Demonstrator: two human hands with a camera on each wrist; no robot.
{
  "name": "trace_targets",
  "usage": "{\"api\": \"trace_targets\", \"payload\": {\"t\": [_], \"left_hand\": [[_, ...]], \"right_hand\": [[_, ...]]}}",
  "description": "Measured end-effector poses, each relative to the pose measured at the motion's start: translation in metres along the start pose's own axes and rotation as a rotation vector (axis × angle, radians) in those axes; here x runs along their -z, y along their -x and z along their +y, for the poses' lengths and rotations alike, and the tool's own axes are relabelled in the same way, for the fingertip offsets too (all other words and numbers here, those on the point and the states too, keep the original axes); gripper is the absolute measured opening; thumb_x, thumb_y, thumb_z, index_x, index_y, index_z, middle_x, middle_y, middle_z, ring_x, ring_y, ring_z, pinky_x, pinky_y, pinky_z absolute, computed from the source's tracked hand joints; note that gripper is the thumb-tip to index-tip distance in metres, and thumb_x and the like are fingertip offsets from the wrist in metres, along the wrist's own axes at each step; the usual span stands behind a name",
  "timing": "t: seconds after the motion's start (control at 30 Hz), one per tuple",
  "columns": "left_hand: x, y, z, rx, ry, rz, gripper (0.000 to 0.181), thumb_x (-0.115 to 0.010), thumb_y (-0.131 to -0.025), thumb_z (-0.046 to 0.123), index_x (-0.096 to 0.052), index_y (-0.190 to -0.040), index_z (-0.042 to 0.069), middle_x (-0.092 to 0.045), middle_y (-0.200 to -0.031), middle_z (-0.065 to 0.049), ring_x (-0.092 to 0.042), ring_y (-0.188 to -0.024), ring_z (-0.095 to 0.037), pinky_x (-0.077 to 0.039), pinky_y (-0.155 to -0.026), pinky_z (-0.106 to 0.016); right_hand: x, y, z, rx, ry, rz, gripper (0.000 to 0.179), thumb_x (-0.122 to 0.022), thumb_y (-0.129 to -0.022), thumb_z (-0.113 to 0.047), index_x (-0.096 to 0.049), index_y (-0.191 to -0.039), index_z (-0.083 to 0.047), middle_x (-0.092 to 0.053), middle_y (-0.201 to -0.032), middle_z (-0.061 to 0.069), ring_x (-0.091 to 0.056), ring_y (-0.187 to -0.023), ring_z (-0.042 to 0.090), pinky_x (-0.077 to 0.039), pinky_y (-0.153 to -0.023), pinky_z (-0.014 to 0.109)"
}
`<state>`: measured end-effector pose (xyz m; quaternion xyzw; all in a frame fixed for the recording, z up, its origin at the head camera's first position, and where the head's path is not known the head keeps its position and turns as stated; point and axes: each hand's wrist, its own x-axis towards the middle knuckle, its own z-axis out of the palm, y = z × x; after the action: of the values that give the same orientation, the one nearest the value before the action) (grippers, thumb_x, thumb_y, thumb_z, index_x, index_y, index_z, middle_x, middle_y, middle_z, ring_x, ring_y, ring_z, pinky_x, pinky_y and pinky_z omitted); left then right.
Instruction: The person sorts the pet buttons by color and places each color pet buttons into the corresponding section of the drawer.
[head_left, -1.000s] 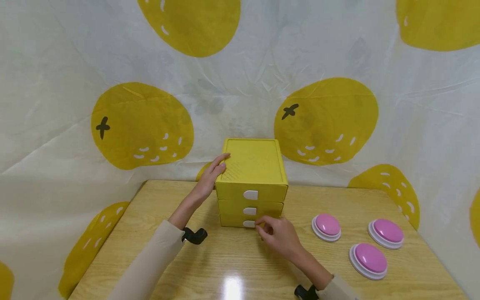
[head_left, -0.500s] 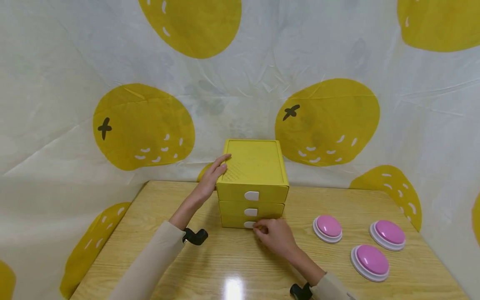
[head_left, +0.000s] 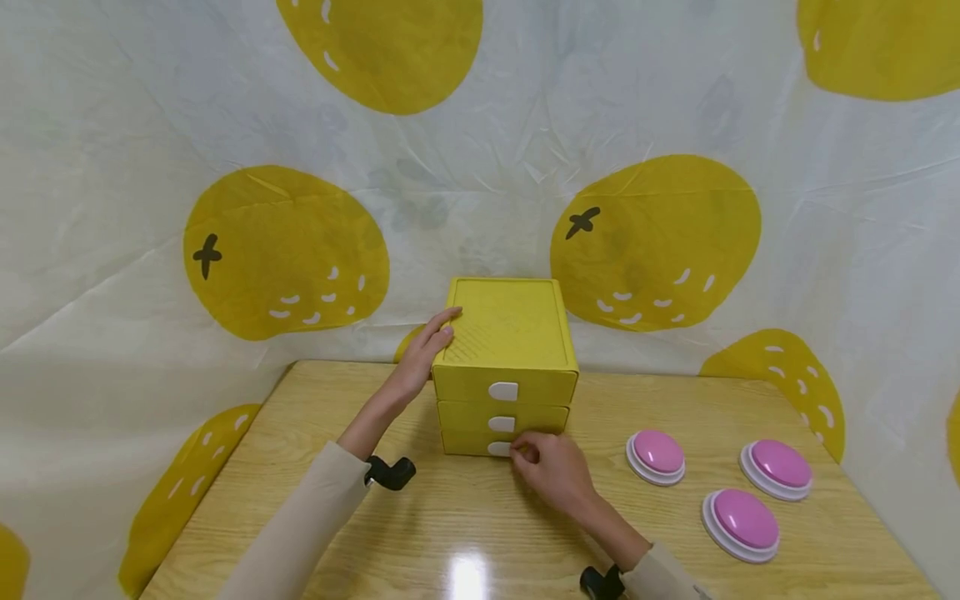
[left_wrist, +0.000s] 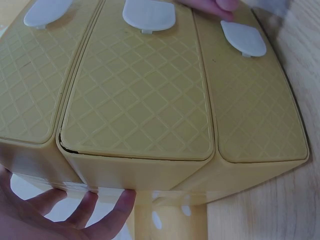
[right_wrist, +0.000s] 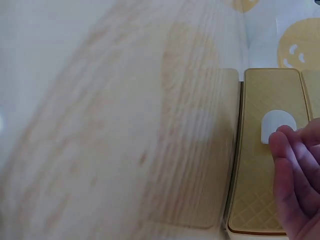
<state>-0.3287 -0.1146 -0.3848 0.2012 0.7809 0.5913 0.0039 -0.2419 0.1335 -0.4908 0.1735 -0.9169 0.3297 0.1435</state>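
Note:
A yellow drawer unit point(head_left: 507, 325) with three stacked drawers stands at the back of the table, every drawer closed. Each front carries a white rounded handle point(head_left: 503, 391). My left hand point(head_left: 416, 358) rests against the unit's left side, thumb and a finger over its top edge; several fingertips point(left_wrist: 127, 197) touch that side in the left wrist view. Low at the front, my right hand point(head_left: 557, 475) has thumb and fingers curled together at the right edge of the bottom drawer's handle point(right_wrist: 276, 125), pinching it and hiding part of it.
On the wooden table point(head_left: 420, 533), right of the unit, sit three pink push buttons with white bases: a nearer one point(head_left: 742, 521), a left one point(head_left: 657, 454) and a far right one point(head_left: 778, 467). A fruit-printed sheet point(head_left: 465, 192) hangs right behind the table.
My right wrist has shifted slightly left, its fingers staying at the bottom handle. The left hand keeps its place on the unit, and the drawers have not moved.

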Motion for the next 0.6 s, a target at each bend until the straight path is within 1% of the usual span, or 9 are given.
{"api": "trace_targets", "payload": {"t": [0.1,0.23,0.47,0.6], "left_hand": [[0.0002,0.0001,0.0012,0.001,0.003,-0.003,0.051,-0.037,-0.112,0.043,-0.036,-0.161,0.03,-0.029,-0.17,0.003,-0.034,-0.153,-0.037,-0.025,-0.123,-0.065],[0.0005,-0.0003,0.0019,-0.017,-0.002,0.0,0.051,-0.037,-0.112,0.041,-0.036,-0.161,0.027,-0.03,-0.17,0.0,-0.035,-0.153,-0.038,-0.024,-0.123,-0.065],[-0.0003,0.0003,0.0026,-0.006,-0.004,0.003,0.05,-0.037,-0.112,0.042,-0.036,-0.161,0.03,-0.032,-0.169,0.003,-0.035,-0.153,-0.036,-0.026,-0.123,-0.064],[-0.0003,0.001,0.0027,-0.006,0.002,0.0,0.051,-0.037,-0.112,0.043,-0.036,-0.161,0.03,-0.031,-0.169,0.002,-0.035,-0.153,-0.037,-0.027,-0.122,-0.065]], "right_hand": [[0.0009,-0.0002,-0.001,0.004,-0.008,0.009,0.006,-0.078,-0.089,-0.02,-0.081,-0.087,-0.015,-0.065,-0.061,-0.016,-0.05,-0.053,-0.007,-0.044,-0.055,0.02],[0.0025,-0.0009,-0.0028,0.008,-0.017,0.015,0.005,-0.078,-0.089,-0.018,-0.082,-0.088,-0.015,-0.067,-0.063,-0.014,-0.051,-0.054,-0.007,-0.044,-0.054,0.019],[0.003,-0.0018,-0.0051,0.004,-0.036,0.016,0.005,-0.079,-0.088,-0.015,-0.082,-0.091,-0.016,-0.067,-0.062,-0.013,-0.048,-0.052,-0.008,-0.042,-0.052,0.018],[0.0022,-0.0031,-0.0051,0.009,-0.017,0.005,0.006,-0.079,-0.087,-0.015,-0.083,-0.091,-0.017,-0.067,-0.063,-0.013,-0.047,-0.052,-0.007,-0.041,-0.052,0.018]]}}
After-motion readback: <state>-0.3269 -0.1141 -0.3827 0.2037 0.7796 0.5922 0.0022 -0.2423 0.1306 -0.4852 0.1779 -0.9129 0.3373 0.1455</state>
